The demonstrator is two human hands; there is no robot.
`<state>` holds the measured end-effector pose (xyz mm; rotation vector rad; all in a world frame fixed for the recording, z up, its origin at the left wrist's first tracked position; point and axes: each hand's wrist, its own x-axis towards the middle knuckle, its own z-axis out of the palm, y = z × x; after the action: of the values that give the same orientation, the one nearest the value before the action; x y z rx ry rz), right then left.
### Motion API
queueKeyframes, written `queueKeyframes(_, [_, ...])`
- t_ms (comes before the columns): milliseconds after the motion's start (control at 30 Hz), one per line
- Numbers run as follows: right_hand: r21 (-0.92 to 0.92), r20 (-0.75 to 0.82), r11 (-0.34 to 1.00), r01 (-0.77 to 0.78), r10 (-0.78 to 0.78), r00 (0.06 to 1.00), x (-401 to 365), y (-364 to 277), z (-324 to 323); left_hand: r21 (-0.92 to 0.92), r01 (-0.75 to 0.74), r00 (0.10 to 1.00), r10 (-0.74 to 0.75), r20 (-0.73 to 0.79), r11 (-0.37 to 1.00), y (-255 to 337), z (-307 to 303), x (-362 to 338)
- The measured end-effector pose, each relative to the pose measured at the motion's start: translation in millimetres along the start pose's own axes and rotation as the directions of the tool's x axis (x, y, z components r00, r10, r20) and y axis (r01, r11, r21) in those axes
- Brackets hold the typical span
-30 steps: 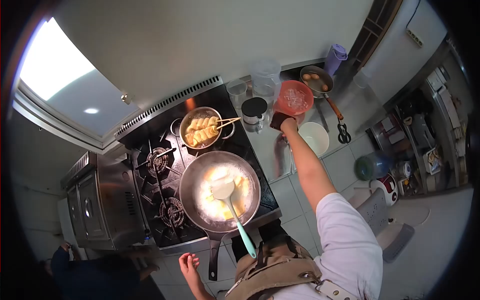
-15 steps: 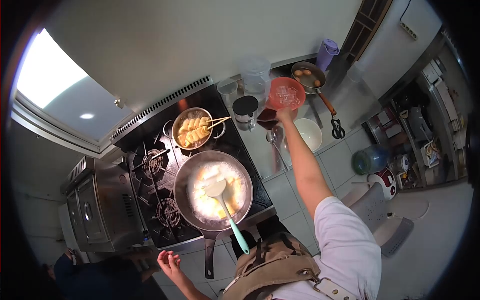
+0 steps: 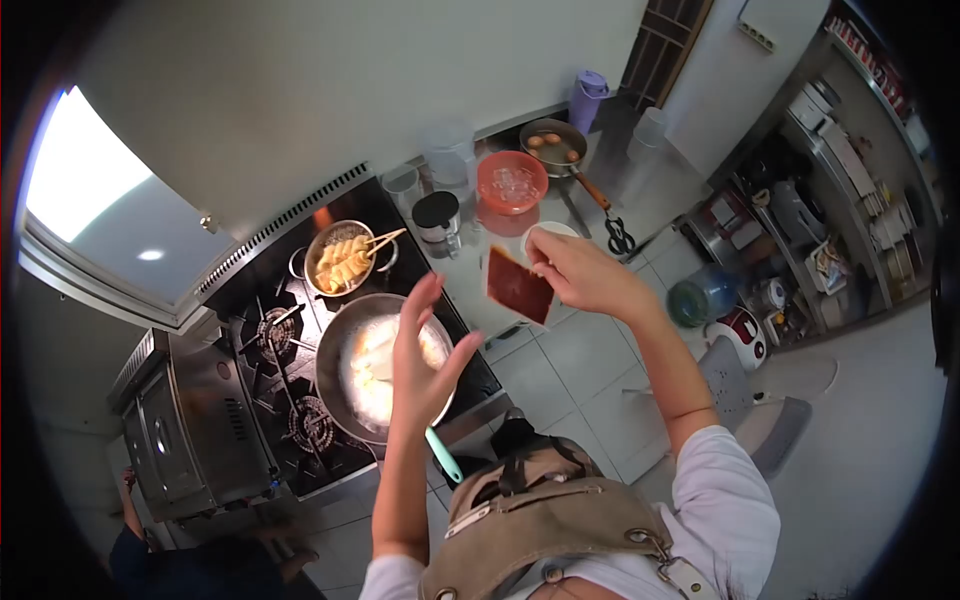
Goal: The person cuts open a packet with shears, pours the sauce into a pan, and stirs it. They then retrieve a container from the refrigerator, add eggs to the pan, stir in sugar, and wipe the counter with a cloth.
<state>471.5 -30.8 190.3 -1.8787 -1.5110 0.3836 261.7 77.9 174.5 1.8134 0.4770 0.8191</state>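
Note:
My right hand (image 3: 580, 270) pinches the top edge of a flat, dark red packet (image 3: 520, 288), which hangs tilted between the counter and my body. Raised over the right part of the large pan, my left hand (image 3: 425, 360) has its fingers and thumb apart and holds nothing. Behind it the pan (image 3: 335, 375) holds pale, bubbling liquid with yellowish pieces. A spatula with a mint-green handle (image 3: 444, 455) rests in the pan, its head partly hidden by my hand. Beyond, a smaller pot (image 3: 343, 258) holds skewered folded food. A white bowl (image 3: 549, 230) is partly hidden behind my right hand.
On the counter are a red bowl of ice (image 3: 512, 183), a lidded jug (image 3: 437, 217), clear containers, a pan with several eggs (image 3: 553, 148) and black-handled scissors (image 3: 619, 238). Another person (image 3: 190, 570) is at the lower left. Shelves (image 3: 810, 210) line the right.
My right hand has come back from beside the red bowl, lifting the red packet. My left hand has risen from the lower left to over the pan. The view has shifted right.

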Motion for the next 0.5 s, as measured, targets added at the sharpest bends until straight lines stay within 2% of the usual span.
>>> queueKeyframes(33, [0.008,0.05,0.999,0.035,-0.036,0.998,-12,-11,-5,-0.017,-0.033,0.999,0.033,0.039,0.999,-4,15,14])
queueKeyframes(67, [0.016,0.095,0.997,0.074,-0.075,0.993,-22,-20,-9,-0.11,0.06,0.985,-0.041,0.169,0.992,-18,26,26])
queueKeyframes(100, [0.004,0.071,0.99,0.138,-0.138,0.988,-32,-25,-11,-0.186,0.163,0.948,-0.101,0.302,0.969,-31,36,33])
queueKeyframes(133, [0.001,0.071,0.992,0.128,-0.128,0.989,-41,-30,-14,-0.188,0.163,0.945,-0.098,0.311,0.969,-36,43,34])
queueKeyframes(200, [-0.033,0.059,0.996,0.081,-0.078,0.995,-57,-39,-23,-0.29,0.406,0.833,-0.22,0.507,0.867,-38,50,36])
queueKeyframes(233, [-0.034,0.05,0.996,0.077,-0.075,0.996,-63,-38,-24,-0.287,0.403,0.831,-0.216,0.513,0.869,-36,51,35])
queueKeyframes(300, [0.077,0.033,0.996,-0.055,0.053,0.998,-74,-33,-22,-0.255,0.34,0.837,-0.167,0.522,0.905,-31,51,30])
queueKeyframes(367, [0.12,-0.036,0.992,-0.027,0.032,0.999,-80,-27,-14,-0.216,0.344,0.827,-0.186,0.531,0.914,-34,52,28])
queueKeyframes(433, [0.004,-0.039,0.994,-0.112,0.112,0.993,-82,-35,-6,-0.179,0.309,0.816,-0.164,0.555,0.934,-43,56,25])
queueKeyframes(467, [-0.079,-0.086,0.996,-0.045,0.038,0.996,-82,-28,3,-0.174,0.128,0.856,-0.02,0.516,0.976,-45,59,23])
queueKeyframes(500, [-0.158,-0.06,0.986,-0.062,0.053,0.997,-81,-31,6,-0.048,-0.08,0.875,0.093,0.475,0.996,-39,60,21])
